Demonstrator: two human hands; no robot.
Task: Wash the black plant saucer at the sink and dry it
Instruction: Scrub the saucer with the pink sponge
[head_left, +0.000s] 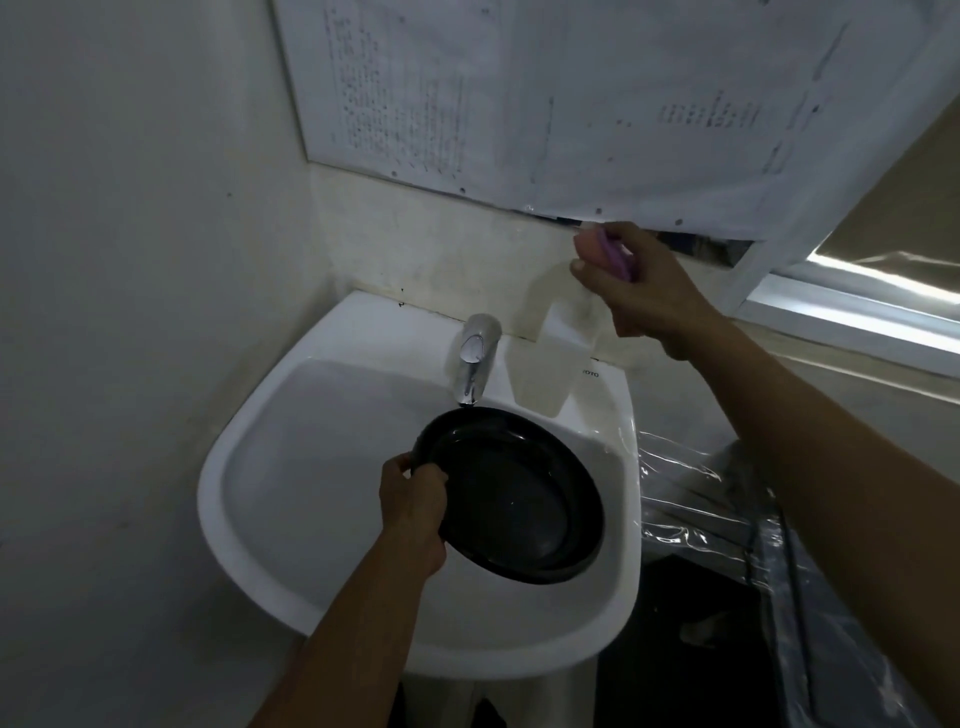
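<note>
The black plant saucer (514, 493) is held over the basin of the white sink (249, 519), its far rim just under the spout of the faucet (472, 358), so that any water would fall inside it and drain into the bowl. It is gripped at its left rim by the left hand (415, 509), whose fingers are curled round the edge; the dish is tilted slightly, probably to let water run off. The right hand (639, 296) is raised near the back wall and is closed on a pink and purple sponge (605, 254), pinched between thumb and fingers above a pale container (563, 332) on the sink's rear ledge, which suggests that soap is being fetched for scrubbing. Whether water is running cannot be told, and no stream is made out. The container's shape and contents are hard to read against the wall. The panel above is covered by paper sheets (467, 88) with illegible print, and what lies under the plastic sheeting (701, 493) at the right is hidden.
</note>
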